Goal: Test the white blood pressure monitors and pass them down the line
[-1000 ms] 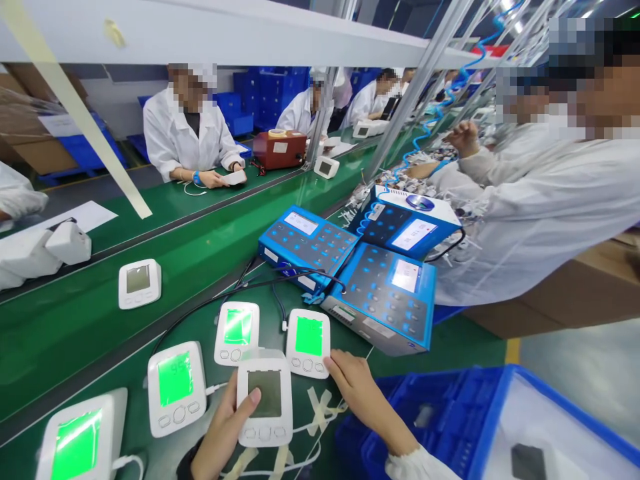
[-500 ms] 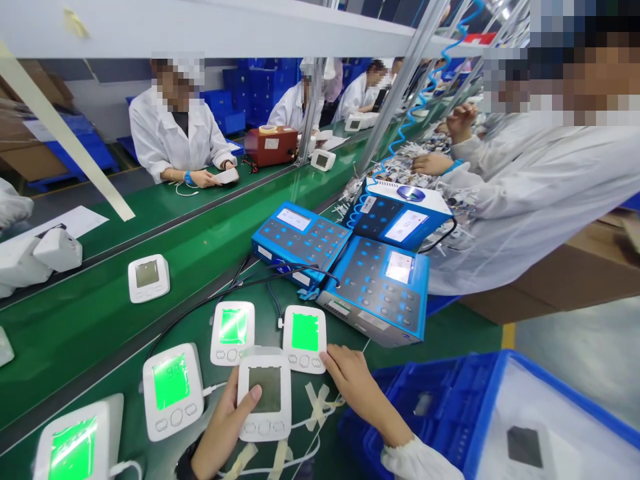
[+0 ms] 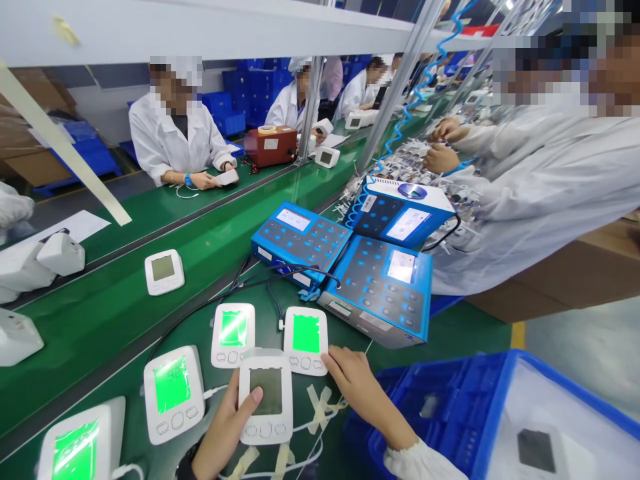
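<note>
My left hand (image 3: 225,430) grips a white monitor with a dark, unlit screen (image 3: 265,396), thumb lying across its left edge. My right hand (image 3: 356,385) rests on the green bench, fingertips touching the lower right corner of a white monitor with a lit green screen (image 3: 305,339); its fingers lie loosely curled and hold nothing. Another lit monitor (image 3: 233,334) stands beside that one. Two more lit ones (image 3: 173,393) (image 3: 80,447) sit to the left. White tubes and strips of tape (image 3: 320,407) lie under my hands.
Three blue test consoles (image 3: 299,241) (image 3: 383,289) (image 3: 403,215) stand behind the monitors, cabled to them. A lone unlit monitor (image 3: 163,271) rides the green conveyor (image 3: 100,313). A blue bin (image 3: 450,413) sits at lower right. People in white coats work across and to my right.
The lone monitor on the conveyor has drifted to the right. Another white unit has come into view at the left edge. My hands have barely moved.
</note>
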Tool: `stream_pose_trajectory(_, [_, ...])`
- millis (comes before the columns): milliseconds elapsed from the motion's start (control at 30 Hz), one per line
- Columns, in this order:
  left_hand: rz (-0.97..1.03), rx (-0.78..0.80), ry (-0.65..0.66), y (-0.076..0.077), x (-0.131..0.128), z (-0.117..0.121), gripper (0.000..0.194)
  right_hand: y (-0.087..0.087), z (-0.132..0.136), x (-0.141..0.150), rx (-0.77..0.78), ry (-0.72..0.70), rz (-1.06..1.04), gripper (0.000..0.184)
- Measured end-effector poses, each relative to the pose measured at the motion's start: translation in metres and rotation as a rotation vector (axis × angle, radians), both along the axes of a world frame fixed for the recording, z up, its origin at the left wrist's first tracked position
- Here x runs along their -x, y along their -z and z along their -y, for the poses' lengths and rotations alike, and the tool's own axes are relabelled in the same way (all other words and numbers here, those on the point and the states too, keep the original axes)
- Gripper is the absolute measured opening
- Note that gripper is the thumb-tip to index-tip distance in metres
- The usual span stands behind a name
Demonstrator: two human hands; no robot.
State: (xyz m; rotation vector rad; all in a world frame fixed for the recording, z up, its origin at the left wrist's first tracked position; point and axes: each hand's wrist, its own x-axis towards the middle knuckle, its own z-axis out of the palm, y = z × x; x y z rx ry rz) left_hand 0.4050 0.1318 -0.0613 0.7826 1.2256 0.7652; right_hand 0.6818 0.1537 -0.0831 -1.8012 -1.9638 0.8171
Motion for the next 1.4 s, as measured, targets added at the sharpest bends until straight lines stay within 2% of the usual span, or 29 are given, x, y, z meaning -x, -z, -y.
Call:
stream_pose_trajectory(167, [-0.004,-0.022,-0.038,-0.002,-0.004,0.002,0.074,0.002,0.000,-0.001,-0.002,0.002,-0.015,0.049])
stream_pose_trajectory(333, [-0.039,-0.041,0.023,-0.002,-0.002,0.000,0.071,0.004,-0.001,0.000,-0.015,0.026,-0.044,0.049])
stream_pose_trajectory(600, [-0.036,-0.048,0.055,0.010,0.003,0.000,0.078,0.006,0.001,0.000,-0.032,0.110,-0.184,0.050])
stream_pose_trajectory(667, [0.006,-0.004,-0.009,0.012,-0.001,0.002,0.079,0.008,0.000,0.000,-0.031,0.173,-0.240,0.055])
stream_pose_trajectory(733, [0.062,0.058,-0.131,0.011,-0.008,0.003,0.078,0.011,-0.001,0.001,-0.034,0.263,-0.295,0.060])
stream_pose_trajectory(833, [0.136,0.098,-0.282,0.002,-0.019,0.000,0.076,0.012,0.000,0.002,-0.040,0.356,-0.368,0.062])
stream_pose_trajectory(1067, [0.225,0.162,-0.370,-0.026,-0.031,-0.015,0.065,-0.013,0.023,0.011,-0.023,0.263,-0.522,0.045])
stream_pose_trajectory(1233, [0.265,0.108,-0.311,-0.021,-0.051,-0.020,0.075,-0.018,0.037,0.024,0.056,0.204,-0.631,0.035])
stream_pose_trajectory(1400, [0.222,0.092,-0.262,-0.013,-0.059,-0.021,0.086,-0.022,0.040,0.024,0.135,0.186,-0.667,0.043])
